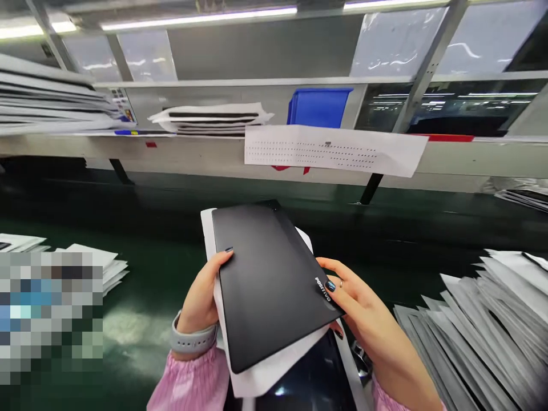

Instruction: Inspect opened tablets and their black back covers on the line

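Note:
A thin, flat black panel (269,279) with rounded corners and white POSITIVO lettering is held tilted in front of me. White sheet material (265,379) shows behind it along the left and lower edges. My left hand (205,285) is closed on the panel's left edge, thumb on the black face and the other fingers hidden behind. At the right edge, my right hand (357,302) pinches the panel, its thumb beside the lettering. Below the panel is a glossy dark surface (308,377) with a pale border, partly covered by the sheet.
White-edged stacks of flat pieces stand at right (479,319) and left (113,268) on the dark green table (141,331). A shelf (205,149) across the back carries more stacks (214,119) and a blue bin (321,107). A printed paper (334,149) hangs from its front.

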The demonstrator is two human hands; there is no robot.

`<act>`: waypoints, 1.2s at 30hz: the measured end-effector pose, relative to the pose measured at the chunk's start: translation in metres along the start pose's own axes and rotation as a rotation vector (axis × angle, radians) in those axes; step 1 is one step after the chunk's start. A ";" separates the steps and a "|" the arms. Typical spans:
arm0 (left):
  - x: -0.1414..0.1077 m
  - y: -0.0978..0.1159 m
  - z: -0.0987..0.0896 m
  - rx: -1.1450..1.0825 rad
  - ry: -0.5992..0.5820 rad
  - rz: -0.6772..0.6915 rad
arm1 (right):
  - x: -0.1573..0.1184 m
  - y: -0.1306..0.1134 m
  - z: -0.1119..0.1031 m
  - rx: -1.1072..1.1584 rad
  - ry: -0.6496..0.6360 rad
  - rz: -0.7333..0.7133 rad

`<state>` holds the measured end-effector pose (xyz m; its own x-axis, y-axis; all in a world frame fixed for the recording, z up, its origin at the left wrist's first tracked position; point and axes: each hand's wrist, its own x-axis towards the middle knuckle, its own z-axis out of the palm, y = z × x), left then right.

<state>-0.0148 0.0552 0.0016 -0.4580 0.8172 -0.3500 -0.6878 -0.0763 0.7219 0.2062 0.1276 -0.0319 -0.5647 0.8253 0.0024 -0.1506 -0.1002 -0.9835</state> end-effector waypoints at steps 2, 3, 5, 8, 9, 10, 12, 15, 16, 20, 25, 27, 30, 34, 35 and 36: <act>0.001 0.001 0.003 -0.025 0.007 -0.031 | 0.001 -0.002 0.003 0.041 0.014 0.004; 0.002 0.002 0.003 -0.033 0.006 -0.039 | 0.001 -0.004 0.004 0.064 0.032 0.003; 0.003 0.002 0.003 -0.040 -0.005 -0.042 | 0.002 -0.006 0.005 0.103 0.061 0.001; 0.006 0.002 0.003 -0.037 -0.022 -0.059 | 0.003 -0.004 0.002 0.134 0.078 0.013; 0.007 0.001 0.003 -0.034 -0.029 -0.069 | 0.004 -0.003 0.001 0.139 0.079 0.015; 0.008 0.001 0.003 -0.031 -0.037 -0.078 | 0.004 -0.002 0.000 0.143 0.082 0.014; 0.010 0.000 0.003 -0.027 -0.061 -0.095 | 0.004 0.000 -0.002 0.140 0.084 0.014; 0.013 -0.002 0.001 -0.027 -0.104 -0.123 | 0.001 -0.001 -0.003 0.122 0.094 0.014; 0.013 -0.002 0.001 -0.026 -0.118 -0.135 | 0.000 -0.002 -0.003 0.117 0.101 0.015; 0.016 -0.005 0.002 -0.032 -0.151 -0.148 | -0.005 -0.004 -0.006 0.103 0.120 0.022; 0.016 -0.005 0.002 -0.030 -0.167 -0.115 | 0.008 0.001 -0.026 -0.169 0.302 -0.057; 0.017 -0.006 0.002 -0.018 -0.179 -0.110 | 0.020 0.007 -0.033 -0.221 0.383 -0.105; 0.019 -0.008 0.002 0.012 -0.210 -0.102 | 0.037 0.019 -0.037 -0.077 0.218 -0.012; 0.019 -0.015 0.000 0.071 -0.308 -0.103 | 0.050 0.037 -0.033 0.217 -0.113 0.132; 0.017 -0.018 0.000 0.083 -0.345 -0.102 | 0.052 0.040 -0.031 0.253 -0.135 0.127; 0.015 -0.021 -0.001 0.097 -0.387 -0.091 | 0.053 0.043 -0.030 0.272 -0.150 0.114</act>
<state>-0.0079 0.0684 -0.0190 -0.1392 0.9741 -0.1781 -0.6508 0.0456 0.7579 0.1941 0.1841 -0.0793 -0.7005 0.7113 -0.0589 -0.2791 -0.3490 -0.8946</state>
